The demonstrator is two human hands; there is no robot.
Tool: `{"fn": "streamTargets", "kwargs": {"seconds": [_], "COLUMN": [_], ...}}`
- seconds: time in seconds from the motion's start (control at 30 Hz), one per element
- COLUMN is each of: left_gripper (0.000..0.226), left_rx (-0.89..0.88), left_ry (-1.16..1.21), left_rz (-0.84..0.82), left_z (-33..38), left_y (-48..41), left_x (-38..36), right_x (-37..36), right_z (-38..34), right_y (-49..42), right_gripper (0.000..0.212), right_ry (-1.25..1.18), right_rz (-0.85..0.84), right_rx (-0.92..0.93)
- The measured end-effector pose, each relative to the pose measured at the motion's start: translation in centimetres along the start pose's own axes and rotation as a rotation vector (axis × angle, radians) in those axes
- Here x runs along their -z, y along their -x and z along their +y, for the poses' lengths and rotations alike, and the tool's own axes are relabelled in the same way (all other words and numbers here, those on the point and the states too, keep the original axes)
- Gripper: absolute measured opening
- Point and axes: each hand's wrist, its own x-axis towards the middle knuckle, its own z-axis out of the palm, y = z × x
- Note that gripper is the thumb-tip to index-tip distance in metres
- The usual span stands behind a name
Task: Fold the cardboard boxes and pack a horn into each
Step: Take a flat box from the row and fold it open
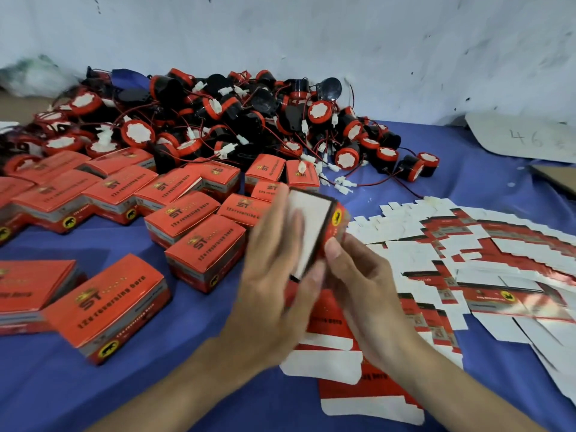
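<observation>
Left grip (274,275): released, with the fingers straight and close together, laid flat against the white face of the held box (313,226). The thumb lies at the box's lower edge.
Right grip (364,288): grasping the held box. The thumb presses on its red side near the lower corner, and the other fingers are hidden behind it.
Held box, place: centre of the frame, between the two hands and lifted off the worktop (140,394).
Held box, look: tilted, with a plain white face edged in dark turned toward the camera. A red side panel on the right carries a round yellow-and-black emblem. It is slightly blurred, so I cannot tell how its flaps sit.
Flat blanks (486,244): red and white, spread in overlapping rows across the right of the frame. More of them lie just under the hands.
Folded boxes (205,247): red lids with printed lettering, standing in rows across the left and centre.
Horns (218,113): a heap of black and red horns with thin wires and white plugs, in the upper middle against the wall (311,32).
Worktop: covered in blue cloth.
Cardboard sheet (526,138): pale, with handwritten digits, at the upper right.
</observation>
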Motion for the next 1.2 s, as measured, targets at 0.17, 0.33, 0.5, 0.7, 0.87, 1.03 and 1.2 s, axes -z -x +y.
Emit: {"fn": "streamTargets", "kwargs": {"seconds": [0.17,0.33,0.5,0.7,0.87,1.03,1.2], "left_gripper": [0.06,0.089,0.087,0.104,0.108,0.11,0.101], "left_rx": [-0.064,0.314,0.367,0.44,0.474,0.486,0.433], "left_ry": [0.084,0.406,0.306,0.154,0.171,0.199,0.253], "left_rz": [-0.265,-0.331,-0.195,-0.195,-0.204,-0.195,-0.126], "left_z": [-0.6,-1.8,-4.3,-5.1,-5.0,-5.0,-4.3], "left_y": [0.9,0.1,-1.1,-1.3,-1.4,-1.2,-1.2], "left_x": [-0.7,0.3,1.0,0.6,1.0,0.8,1.0], "right_x": [1.7,2.9,2.8,5.4,7.4,8.6,9.7], "right_z": [-1.0,-1.5,-2.7,-1.4,3.2,-1.6,-10.2], "right_y": [-0.6,-1.7,-4.6,-17.6,-21.4,-16.7,-9.7], "right_gripper": [0.029,0.016,0.014,0.024,0.026,0.019,0.019], "right_ry": [-0.246,0.663,1.079,0.991,1.671,1.833,1.967], "right_rz": [-0.198,-0.264,-0.694,0.182,-0.035,-0.203,-0.575], "right_rx": [-0.089,0.251,0.536,0.516,0.04,-0.049,-0.587]}}
